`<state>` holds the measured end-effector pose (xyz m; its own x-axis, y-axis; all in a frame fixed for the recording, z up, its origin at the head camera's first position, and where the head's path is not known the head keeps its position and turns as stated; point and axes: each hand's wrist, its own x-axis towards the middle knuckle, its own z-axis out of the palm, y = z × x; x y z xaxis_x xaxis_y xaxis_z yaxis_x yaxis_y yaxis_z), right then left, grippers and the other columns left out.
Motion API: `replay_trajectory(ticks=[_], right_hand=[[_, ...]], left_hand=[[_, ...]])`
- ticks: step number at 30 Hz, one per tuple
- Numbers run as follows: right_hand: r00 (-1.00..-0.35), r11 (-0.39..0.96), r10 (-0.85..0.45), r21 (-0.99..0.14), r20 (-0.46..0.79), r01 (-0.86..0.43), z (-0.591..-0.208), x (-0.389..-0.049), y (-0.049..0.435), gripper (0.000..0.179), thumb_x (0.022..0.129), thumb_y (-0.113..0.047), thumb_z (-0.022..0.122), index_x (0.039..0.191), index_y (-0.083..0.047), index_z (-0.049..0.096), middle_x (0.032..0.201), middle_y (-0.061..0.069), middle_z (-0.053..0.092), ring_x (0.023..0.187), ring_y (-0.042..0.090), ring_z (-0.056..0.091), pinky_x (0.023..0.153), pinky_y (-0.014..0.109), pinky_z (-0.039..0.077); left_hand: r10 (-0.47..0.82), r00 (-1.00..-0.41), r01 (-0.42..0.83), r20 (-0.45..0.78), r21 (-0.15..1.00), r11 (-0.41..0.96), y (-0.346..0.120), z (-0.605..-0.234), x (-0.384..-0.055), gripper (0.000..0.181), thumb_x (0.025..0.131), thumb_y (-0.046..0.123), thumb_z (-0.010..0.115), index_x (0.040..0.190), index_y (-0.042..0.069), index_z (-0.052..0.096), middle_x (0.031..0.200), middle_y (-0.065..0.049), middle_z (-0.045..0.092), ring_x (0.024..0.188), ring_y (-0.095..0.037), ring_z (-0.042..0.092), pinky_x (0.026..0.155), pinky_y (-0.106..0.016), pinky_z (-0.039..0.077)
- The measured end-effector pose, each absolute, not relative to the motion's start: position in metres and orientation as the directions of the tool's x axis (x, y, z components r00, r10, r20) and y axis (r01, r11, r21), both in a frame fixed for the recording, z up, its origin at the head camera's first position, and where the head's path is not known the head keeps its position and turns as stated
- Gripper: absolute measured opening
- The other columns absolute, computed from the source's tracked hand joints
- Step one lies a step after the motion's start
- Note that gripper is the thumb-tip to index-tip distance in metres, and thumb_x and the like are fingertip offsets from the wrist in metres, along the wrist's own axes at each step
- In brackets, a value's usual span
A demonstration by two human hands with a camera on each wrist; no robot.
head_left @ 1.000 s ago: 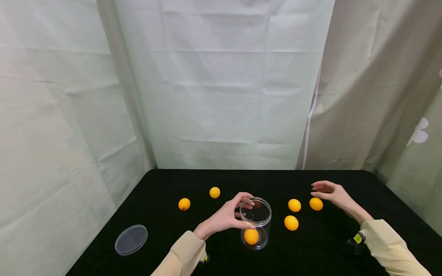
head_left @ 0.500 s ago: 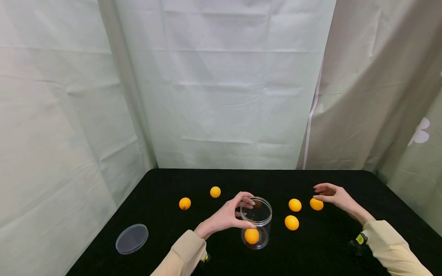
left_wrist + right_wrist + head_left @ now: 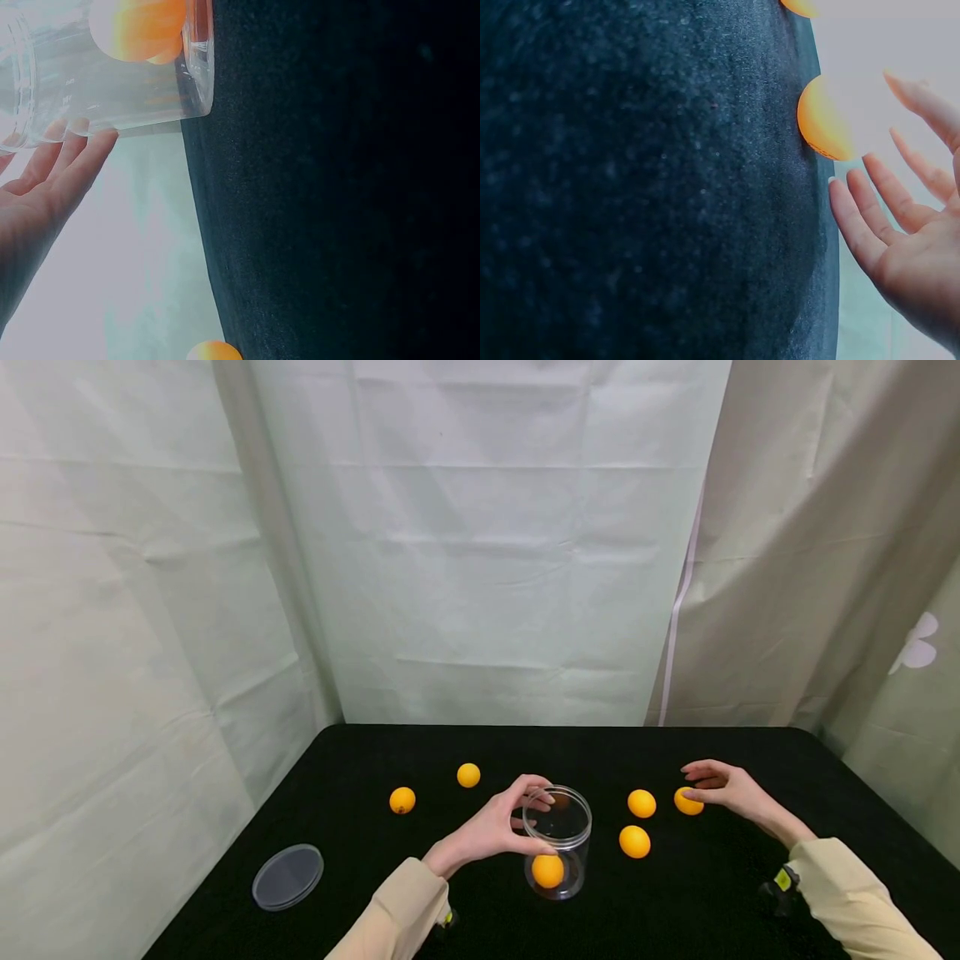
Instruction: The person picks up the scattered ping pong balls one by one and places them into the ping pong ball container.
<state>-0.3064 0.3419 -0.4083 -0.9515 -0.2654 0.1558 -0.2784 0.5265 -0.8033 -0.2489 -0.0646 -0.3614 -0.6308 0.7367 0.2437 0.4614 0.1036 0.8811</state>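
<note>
Right hand (image 3: 726, 787) lowered slightly toward the rightmost orange ping-pong ball (image 3: 686, 804), lower right of the head view.
Thumb and fingers stand parted, gripping nothing; in the right wrist view the ball lies left of the fingertips, level with the gap between them. Contact cannot be told. Being round, it offers no long axis. The right hand is the nearer; the left hand (image 3: 497, 828), at lower centre, grasps an upright clear jar (image 3: 576, 862), a second ball (image 3: 547, 872) visible inside.
</note>
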Motion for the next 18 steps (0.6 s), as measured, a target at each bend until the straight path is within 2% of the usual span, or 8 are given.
replay_trajectory(ticks=[10, 18], right_hand=[[-0.949, 0.530, -0.285, -0.802, 0.138, -0.276, -0.4131, -0.3054, 0.3423, 0.049, 0.081, -0.017, 0.068, 0.119, 0.006, 0.047, 0.111, 0.024, 0.049, 0.090, 0.031, 0.054, 0.070, 0.038, 0.048], [-0.948, 0.528, -0.293, -0.807, 0.121, -0.266, -0.4129, -0.3058, 0.3403, 0.049, 0.080, -0.017, 0.069, 0.118, 0.007, 0.049, 0.111, 0.024, 0.049, 0.089, 0.030, 0.054, 0.069, 0.035, 0.048]], left_hand=[[0.737, -0.635, 0.448, 0.231, 0.887, 0.108, -0.0647, -0.3625, -0.2488, 0.065, 0.078, 0.018, 0.068, 0.130, 0.004, 0.030, 0.123, -0.023, 0.041, 0.110, -0.026, 0.046, 0.082, -0.032, 0.044], [0.735, -0.633, 0.459, 0.241, 0.882, 0.105, -0.0646, -0.3631, -0.2491, 0.066, 0.078, 0.019, 0.068, 0.130, 0.004, 0.030, 0.123, -0.023, 0.041, 0.108, -0.022, 0.047, 0.081, -0.032, 0.044]])
